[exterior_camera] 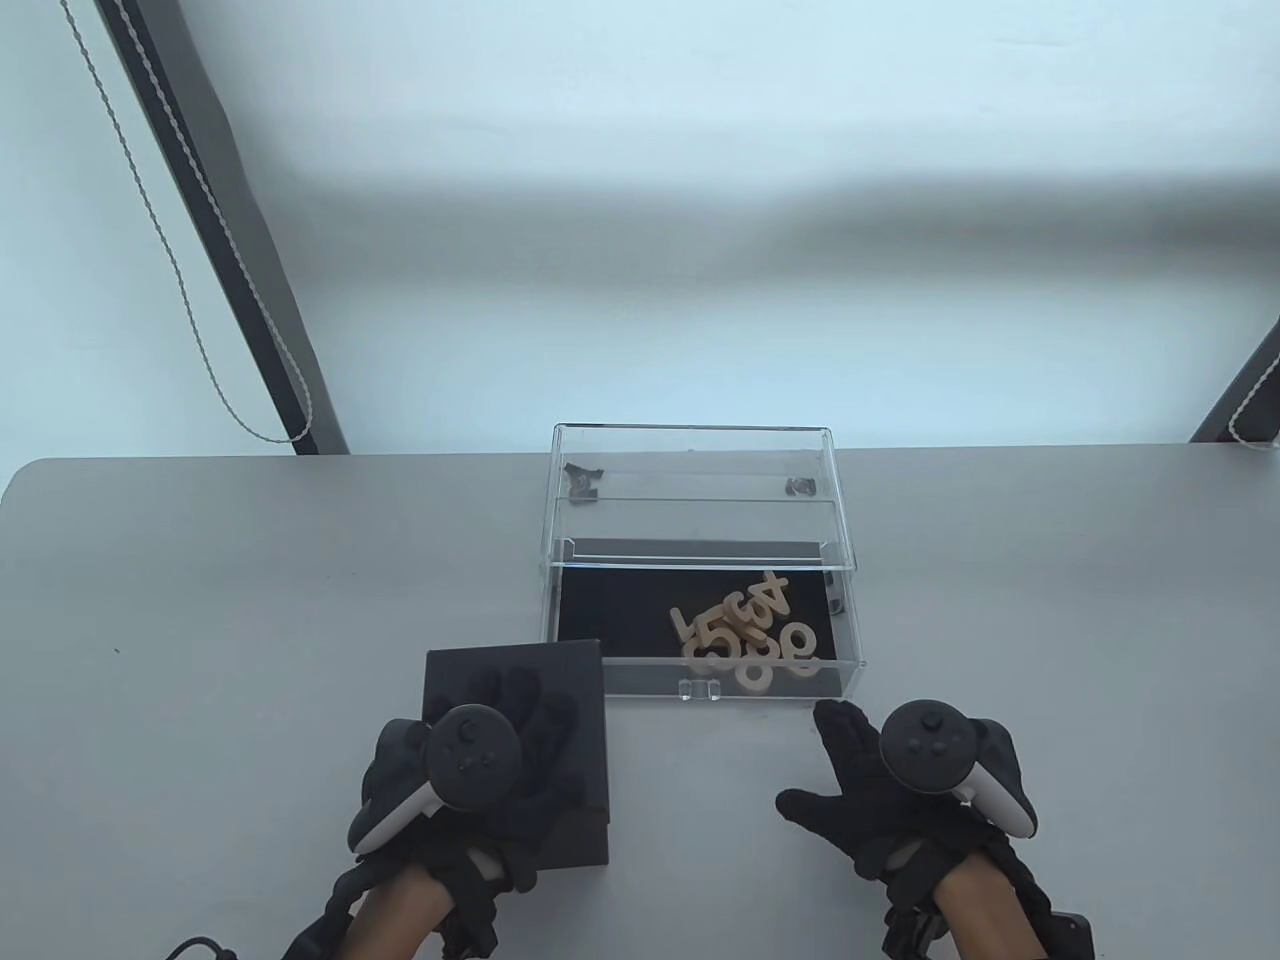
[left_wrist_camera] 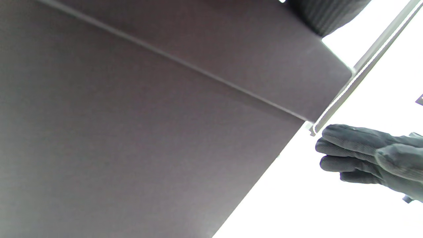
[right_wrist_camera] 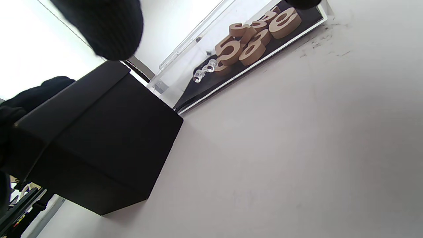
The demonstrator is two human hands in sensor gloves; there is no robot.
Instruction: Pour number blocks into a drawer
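Left hand [exterior_camera: 470,765] apparently flat atop black box [exterior_camera: 580,800]; right hand [exterior_camera: 900,790] open beside drawer [exterior_camera: 700,560] of number blocks [exterior_camera: 745,630].

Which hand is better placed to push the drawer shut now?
Right. The right hand is free, fingers spread, just in front of the clear drawer near its small handle. The left hand rests on the black box. The number blocks already lie in the drawer.
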